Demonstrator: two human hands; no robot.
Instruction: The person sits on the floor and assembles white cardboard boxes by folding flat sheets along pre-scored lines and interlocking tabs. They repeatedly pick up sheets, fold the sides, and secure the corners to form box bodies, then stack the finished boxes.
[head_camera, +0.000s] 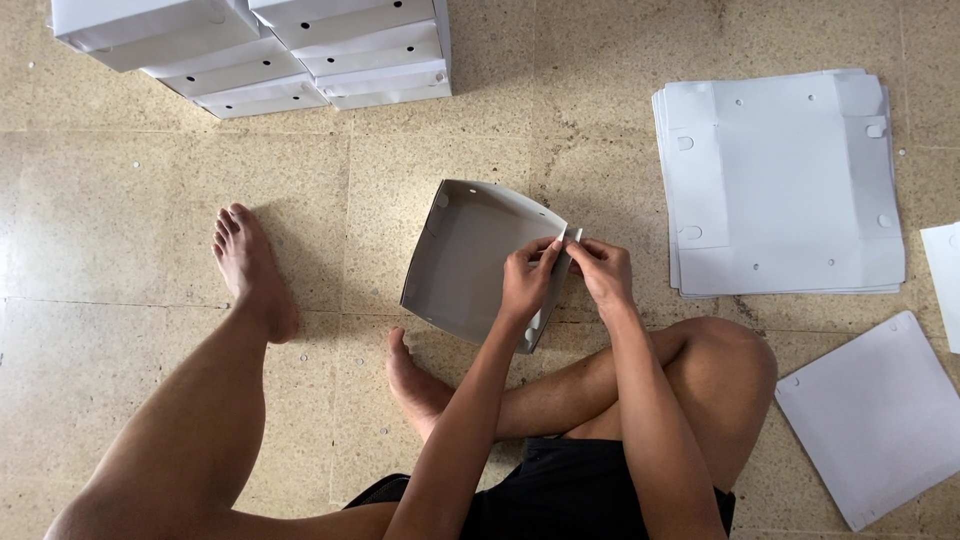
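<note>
The tiled floor (120, 200) spread wide under everything; on it, at the far right, lay a stack of flat white box blanks (780, 190), and at the top left stood piles of finished white boxes (290, 50); nearer the right knee lay a single white sheet (880, 420). Between the person's legs sat a half-folded grey box (465, 260) — tilted up on the floor; the left hand (527, 283) and right hand (603, 270) both pinched its right corner, fingers closed on the flap.

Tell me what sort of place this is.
Probably an informal home workshop for folding boxes: a tiled floor, a pile of flat sheets, stacked finished boxes, and both hands on a half-folded box.
</note>
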